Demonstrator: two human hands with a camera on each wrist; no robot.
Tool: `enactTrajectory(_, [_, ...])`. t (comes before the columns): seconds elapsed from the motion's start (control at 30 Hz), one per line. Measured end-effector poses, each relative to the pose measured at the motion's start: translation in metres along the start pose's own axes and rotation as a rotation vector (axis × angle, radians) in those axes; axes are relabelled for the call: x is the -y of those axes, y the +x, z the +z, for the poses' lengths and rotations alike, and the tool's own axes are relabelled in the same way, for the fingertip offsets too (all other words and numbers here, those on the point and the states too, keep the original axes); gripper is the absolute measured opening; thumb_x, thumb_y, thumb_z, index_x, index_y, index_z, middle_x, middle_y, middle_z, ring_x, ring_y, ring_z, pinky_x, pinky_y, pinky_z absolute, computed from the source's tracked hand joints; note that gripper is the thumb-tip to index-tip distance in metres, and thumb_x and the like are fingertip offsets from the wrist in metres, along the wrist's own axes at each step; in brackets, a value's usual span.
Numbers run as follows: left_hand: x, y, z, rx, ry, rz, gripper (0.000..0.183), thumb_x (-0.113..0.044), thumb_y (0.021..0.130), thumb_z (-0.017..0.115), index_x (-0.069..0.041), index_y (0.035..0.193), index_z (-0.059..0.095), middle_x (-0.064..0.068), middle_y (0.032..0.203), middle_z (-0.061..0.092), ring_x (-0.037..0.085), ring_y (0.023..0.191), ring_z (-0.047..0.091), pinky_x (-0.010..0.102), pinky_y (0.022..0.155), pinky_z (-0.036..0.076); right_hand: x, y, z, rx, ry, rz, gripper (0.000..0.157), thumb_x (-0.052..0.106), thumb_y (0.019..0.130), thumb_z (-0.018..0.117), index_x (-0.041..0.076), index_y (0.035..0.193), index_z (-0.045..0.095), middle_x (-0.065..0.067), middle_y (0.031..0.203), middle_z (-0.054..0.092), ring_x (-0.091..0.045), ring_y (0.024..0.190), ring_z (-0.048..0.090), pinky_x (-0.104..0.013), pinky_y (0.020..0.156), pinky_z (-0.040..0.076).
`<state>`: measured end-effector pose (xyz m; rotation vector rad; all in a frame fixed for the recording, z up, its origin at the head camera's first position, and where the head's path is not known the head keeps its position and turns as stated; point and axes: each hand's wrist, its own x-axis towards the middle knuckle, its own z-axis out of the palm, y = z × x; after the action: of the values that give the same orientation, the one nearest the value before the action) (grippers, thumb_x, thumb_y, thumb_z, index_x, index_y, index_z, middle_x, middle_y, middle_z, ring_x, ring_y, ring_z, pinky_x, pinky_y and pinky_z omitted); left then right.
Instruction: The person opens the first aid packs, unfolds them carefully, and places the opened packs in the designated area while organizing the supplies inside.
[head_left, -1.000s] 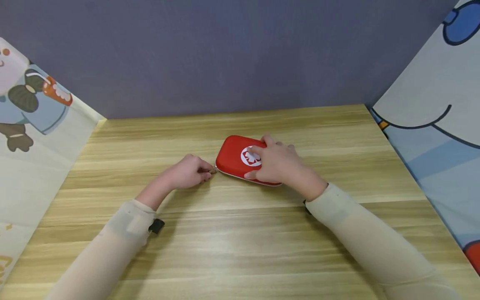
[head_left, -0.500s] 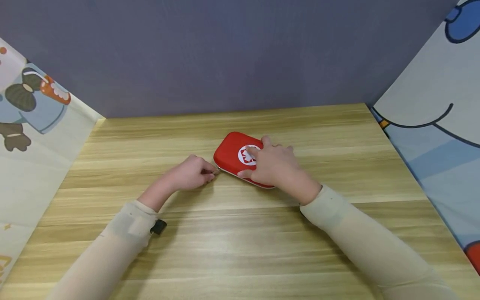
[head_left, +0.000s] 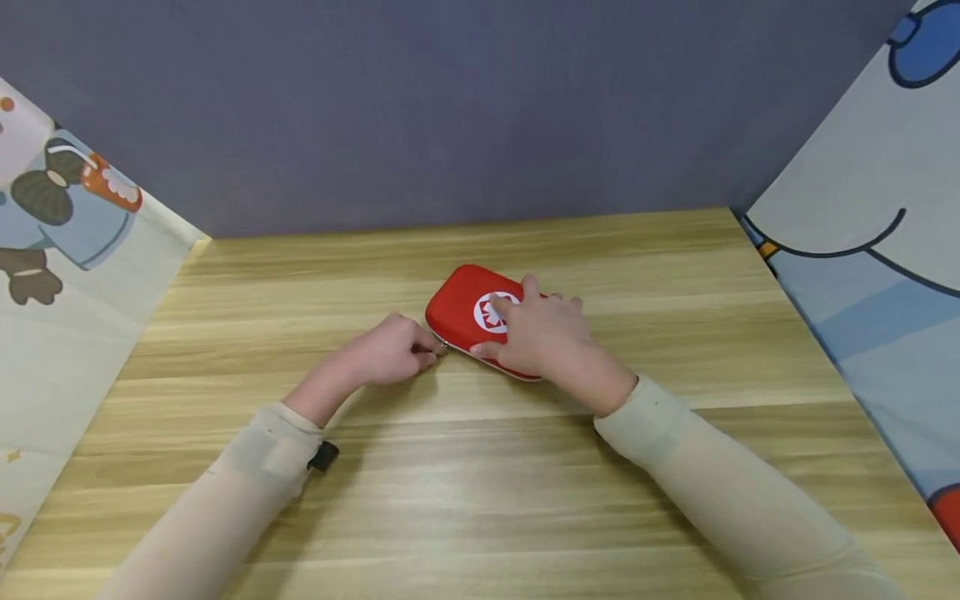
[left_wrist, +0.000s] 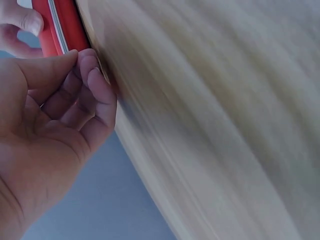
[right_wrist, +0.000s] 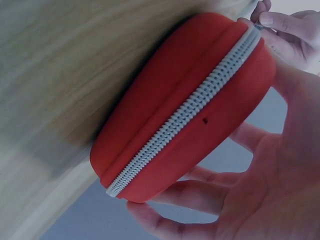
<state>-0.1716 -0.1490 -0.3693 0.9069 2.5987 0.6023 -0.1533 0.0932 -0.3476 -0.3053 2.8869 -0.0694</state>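
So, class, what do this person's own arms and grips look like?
Both arms wear long, close-fitting pale beige sleeves: the left sleeve and right sleeve match and end at the wrists. A small black block juts out by the left cuff. The left grip and right grip are human hands without gloves.

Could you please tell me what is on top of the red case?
The right hand rests on the red case, partly covering its round white emblem; whatever lies beneath the palm cannot be seen.

Left hand (head_left: 393,350) and zipper pull (head_left: 444,346) now farther right, red case (head_left: 455,305) slightly more askew.
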Motion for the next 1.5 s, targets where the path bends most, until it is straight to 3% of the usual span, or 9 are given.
enactTrajectory(0.3, [-0.006, 0.001, 0.006, -0.011, 0.051, 0.049, 0.022, -0.002, 0.094, 0.065, -0.015, 0.083, 0.08, -0.01, 0.062, 0.053, 0.01, 0.064, 0.043, 0.025, 0.063, 0.042, 0.004, 0.001, 0.0, -0.006, 0.004, 0.0, 0.089, 0.077, 0.089, 0.063, 0.037, 0.165, 0.039, -0.02, 0.165, 0.035, -0.045, 0.125, 0.062, -0.073, 0.108, 0.043])
enactTrajectory(0.53, [-0.012, 0.003, 0.016, -0.024, 0.064, 0.146, 0.025, -0.001, 0.093, 0.067, -0.014, 0.072, 0.071, -0.01, 0.062, 0.045, 0.009, 0.065, 0.042, 0.025, 0.065, 0.042, 0.008, -0.001, 0.002, -0.018, -0.039, 0.006, 0.09, 0.082, 0.091, 0.055, 0.035, 0.166, 0.039, -0.02, 0.165, 0.037, -0.045, 0.118, 0.067, -0.072, 0.107, 0.045])
enactTrajectory(0.63, [-0.018, 0.005, 0.02, -0.031, 0.067, 0.177, 0.027, 0.0, 0.091, 0.066, -0.014, 0.069, 0.068, -0.011, 0.063, 0.044, 0.009, 0.067, 0.043, 0.025, 0.067, 0.042, 0.011, -0.001, 0.005, -0.028, -0.091, 0.009, 0.091, 0.085, 0.093, 0.048, 0.032, 0.166, 0.038, -0.021, 0.163, 0.039, -0.044, 0.111, 0.069, -0.065, 0.1, 0.051])
enactTrajectory(0.87, [-0.023, 0.011, 0.025, -0.08, 0.006, -0.022, 0.029, -0.001, 0.093, 0.063, -0.014, 0.07, 0.072, -0.009, 0.06, 0.05, 0.009, 0.062, 0.042, 0.024, 0.059, 0.037, 0.007, -0.002, 0.005, 0.003, -0.156, -0.017, 0.091, 0.081, 0.099, 0.042, 0.023, 0.169, 0.034, -0.024, 0.162, 0.04, -0.039, 0.101, 0.072, -0.05, 0.084, 0.058])
enactTrajectory(1.0, [-0.016, 0.012, 0.025, -0.132, 0.013, -0.107, 0.026, -0.001, 0.091, 0.062, -0.015, 0.08, 0.081, -0.006, 0.072, 0.069, 0.011, 0.07, 0.052, 0.025, 0.066, 0.043, -0.001, -0.01, -0.001, 0.046, -0.119, -0.076, 0.093, 0.075, 0.099, 0.054, 0.012, 0.166, 0.038, -0.024, 0.17, 0.032, -0.045, 0.121, 0.067, -0.054, 0.091, 0.059])
enactTrajectory(1.17, [-0.011, 0.018, 0.019, -0.136, -0.015, -0.186, 0.026, -0.003, 0.093, 0.06, -0.013, 0.097, 0.085, -0.001, 0.083, 0.075, 0.014, 0.072, 0.055, 0.027, 0.067, 0.046, -0.007, -0.018, -0.002, 0.054, -0.028, -0.191, 0.098, 0.073, 0.094, 0.065, -0.005, 0.152, 0.053, -0.024, 0.173, 0.027, -0.053, 0.154, 0.037, -0.06, 0.102, 0.057])
enactTrajectory(1.27, [-0.011, 0.021, 0.016, -0.122, -0.022, -0.199, 0.027, -0.005, 0.095, 0.06, -0.012, 0.103, 0.085, 0.0, 0.084, 0.075, 0.016, 0.074, 0.056, 0.028, 0.069, 0.047, -0.008, -0.019, -0.002, 0.072, 0.011, -0.224, 0.1, 0.074, 0.09, 0.069, -0.009, 0.146, 0.059, -0.029, 0.172, 0.029, -0.058, 0.156, 0.029, -0.058, 0.108, 0.055])
enactTrajectory(1.37, [-0.009, 0.021, 0.015, -0.107, -0.002, -0.169, 0.025, -0.005, 0.096, 0.06, -0.012, 0.099, 0.083, -0.002, 0.078, 0.071, 0.015, 0.072, 0.055, 0.029, 0.069, 0.046, -0.007, -0.017, -0.004, 0.076, 0.032, -0.229, 0.101, 0.075, 0.086, 0.073, -0.009, 0.141, 0.063, -0.033, 0.168, 0.033, -0.058, 0.154, 0.032, -0.056, 0.118, 0.047])
enactTrajectory(1.5, [-0.007, 0.018, 0.013, -0.091, 0.003, -0.099, 0.022, -0.006, 0.097, 0.061, -0.013, 0.096, 0.082, -0.003, 0.077, 0.071, 0.013, 0.071, 0.056, 0.03, 0.072, 0.049, -0.006, -0.015, -0.004, 0.056, 0.053, -0.215, 0.109, 0.076, 0.085, 0.074, -0.002, 0.157, 0.048, -0.033, 0.167, 0.035, -0.057, 0.153, 0.037, -0.057, 0.125, 0.039])
